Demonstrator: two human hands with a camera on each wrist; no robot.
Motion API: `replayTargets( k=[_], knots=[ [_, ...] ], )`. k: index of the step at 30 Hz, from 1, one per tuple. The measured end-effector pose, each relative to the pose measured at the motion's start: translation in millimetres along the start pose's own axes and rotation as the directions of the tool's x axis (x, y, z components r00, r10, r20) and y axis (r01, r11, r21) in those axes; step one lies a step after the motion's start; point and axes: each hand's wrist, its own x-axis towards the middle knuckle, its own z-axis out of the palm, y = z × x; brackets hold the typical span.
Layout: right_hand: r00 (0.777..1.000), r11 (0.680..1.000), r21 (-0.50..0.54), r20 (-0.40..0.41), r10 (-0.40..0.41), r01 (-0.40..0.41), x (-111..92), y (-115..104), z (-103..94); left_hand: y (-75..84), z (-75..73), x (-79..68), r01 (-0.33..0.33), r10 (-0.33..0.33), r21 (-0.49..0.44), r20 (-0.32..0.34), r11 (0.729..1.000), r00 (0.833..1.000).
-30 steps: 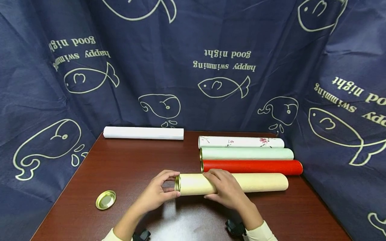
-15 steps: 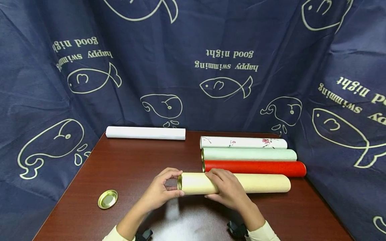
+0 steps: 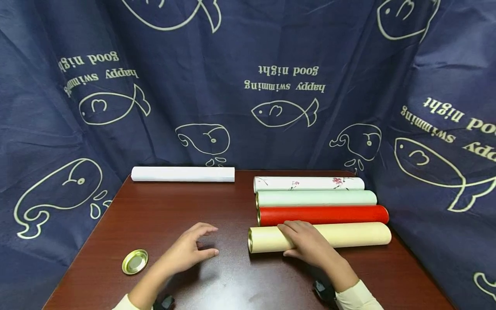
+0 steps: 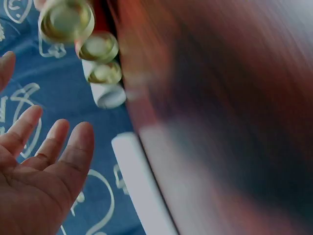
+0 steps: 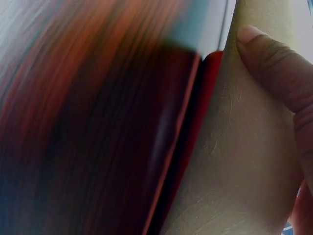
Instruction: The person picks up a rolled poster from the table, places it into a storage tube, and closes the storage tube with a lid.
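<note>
My right hand (image 3: 310, 245) grips a cream cardboard tube (image 3: 352, 234) from above, thumb on the near side and fingers over the top. In the right wrist view the thumb lies along the tube's pale side (image 5: 230, 147). A gold metal end (image 4: 66, 22) of this tube shows in the left wrist view. To the left, clear of that end, my left hand (image 3: 184, 254) hovers over the table with fingers spread and nothing in them. Farther left lies a round gold metal lid (image 3: 134, 261).
Behind the cream tube lie a red tube (image 3: 321, 215), a mint green tube (image 3: 317, 198) and a white tube with pink blossoms (image 3: 310, 184), side by side. A white paper roll (image 3: 182, 174) lies at the back left. Dark blue cloth (image 3: 240, 43) encloses the brown table (image 3: 174, 202).
My left hand has let go of the cream tube's left end and drawn back leftward. The tube has shifted to the right with my right hand still on it.
</note>
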Motion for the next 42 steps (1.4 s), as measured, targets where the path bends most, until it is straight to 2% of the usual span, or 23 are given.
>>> replayTargets(
  k=[2, 5, 13, 18, 21, 24, 27, 32, 37, 42],
  knots=[
    [1.0, 1.0, -0.006, 0.021, 0.008, -0.008, -4, 6, 0.2, -6.8, -14.2, -4.2, -0.013, 0.015, 0.062, -0.024, 0.998, 1.0],
    [0.998, 0.999, -0.015, 0.046, 0.035, -0.034, -9, 15, -0.7, -14.9, -34.7, -5.7, -0.004, 0.008, 0.13, -0.026, 0.991, 1.0],
    [0.998, 0.999, -0.026, 0.05, 0.048, -0.047, -9, 37, 0.2, -22.7, -80.1, 9.3, 0.006, -0.02, 0.287, 0.046, 0.958, 0.999],
    [0.995, 0.998, -0.019, 0.088, 0.053, -0.052, -5, 42, 1.8, -32.7, -101.1, 26.7, 0.01, -0.053, 0.35, 0.113, 0.937, 0.992],
    [0.992, 0.998, -0.015, 0.109, 0.066, -0.064, 1, 45, 1.0, -45.2, -112.8, 43.8, 0.04, -0.104, 0.382, 0.148, 0.923, 0.983],
    [0.99, 0.997, -0.024, 0.119, 0.078, -0.076, 8, 49, 1.0, -61.2, -121.2, 63.9, 0.081, -0.157, 0.413, 0.153, 0.907, 0.976],
    [0.987, 0.996, -0.028, 0.135, 0.089, -0.086, 15, 54, 1.7, -78.4, -123.0, 82.4, 0.12, -0.196, 0.438, 0.134, 0.891, 0.971],
    [0.984, 0.996, -0.038, 0.156, 0.09, -0.086, 22, 62, 2.5, -101.8, -114.4, 105.9, 0.193, -0.246, 0.453, 0.061, 0.87, 0.967],
    [0.987, 0.997, -0.041, 0.146, 0.07, -0.065, 32, 68, 7.2, -117.4, -105.4, 114.2, 0.283, -0.29, 0.471, -0.06, 0.836, 0.955],
    [0.986, 0.996, -0.053, 0.146, 0.076, -0.069, 35, 72, 12.3, -125.3, -97.9, 118.4, 0.313, -0.307, 0.496, -0.097, 0.81, 0.947]
  ],
)
